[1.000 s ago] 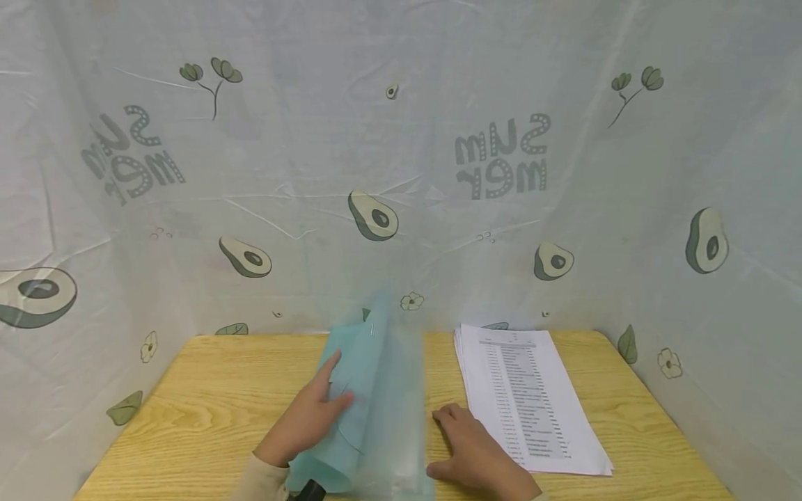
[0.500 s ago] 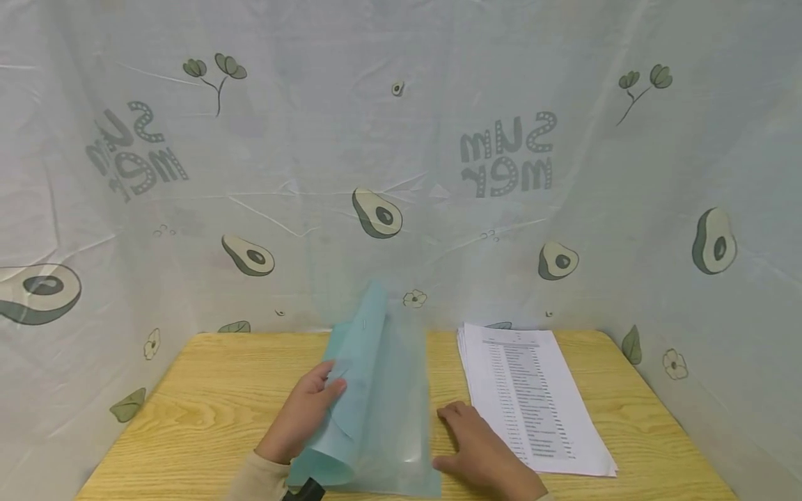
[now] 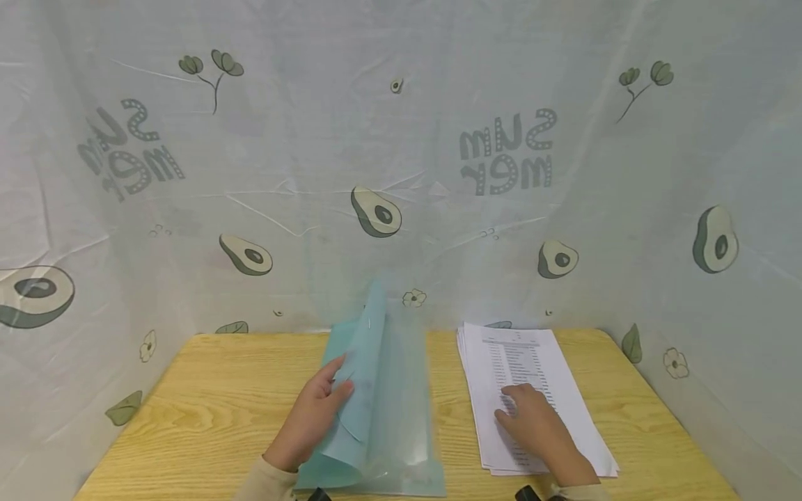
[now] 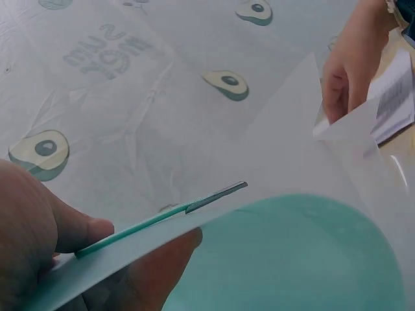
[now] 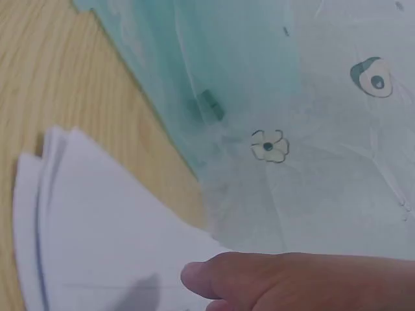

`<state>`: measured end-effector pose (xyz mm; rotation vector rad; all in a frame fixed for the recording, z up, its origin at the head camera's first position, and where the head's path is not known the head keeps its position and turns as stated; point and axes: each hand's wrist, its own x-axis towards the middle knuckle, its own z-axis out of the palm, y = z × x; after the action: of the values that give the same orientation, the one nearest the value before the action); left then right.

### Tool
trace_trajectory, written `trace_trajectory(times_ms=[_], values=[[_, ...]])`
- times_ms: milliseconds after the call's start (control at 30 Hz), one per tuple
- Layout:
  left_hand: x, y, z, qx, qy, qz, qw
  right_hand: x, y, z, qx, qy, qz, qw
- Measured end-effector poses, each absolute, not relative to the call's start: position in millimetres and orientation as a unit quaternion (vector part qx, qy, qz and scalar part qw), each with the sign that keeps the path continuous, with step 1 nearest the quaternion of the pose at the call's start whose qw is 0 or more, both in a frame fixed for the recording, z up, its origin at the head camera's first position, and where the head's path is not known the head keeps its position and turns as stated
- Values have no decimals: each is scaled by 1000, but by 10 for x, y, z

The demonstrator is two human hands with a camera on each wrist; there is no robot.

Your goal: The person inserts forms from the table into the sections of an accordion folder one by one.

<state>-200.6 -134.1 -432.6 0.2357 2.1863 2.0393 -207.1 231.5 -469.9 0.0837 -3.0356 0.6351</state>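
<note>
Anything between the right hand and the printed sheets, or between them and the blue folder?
Nothing visible: the right hand is over the printed sheets; only wooden table shows between them and the blue folder.

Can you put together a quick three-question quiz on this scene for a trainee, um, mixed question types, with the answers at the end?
1. Multiple choice: which hand pinches the turquoise folder? A) left B) right C) both

2. Fill in the blank: seen in the head view, the stack of printed sheets on the wooden table lies to the ____ of the folder.

3. True or false: the folder lies fully closed and flat.

Key:
1. A: the left hand has its thumb and fingers on opposite faces of it.
2. right
3. False: one side of it is raised.
</note>
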Motion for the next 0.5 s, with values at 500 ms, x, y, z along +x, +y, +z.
trace_trajectory(times_ms=[500], values=[[-2032,-1274,-4359,79,732,673,71,-2068,2355,-4814,72,-966,249,12]])
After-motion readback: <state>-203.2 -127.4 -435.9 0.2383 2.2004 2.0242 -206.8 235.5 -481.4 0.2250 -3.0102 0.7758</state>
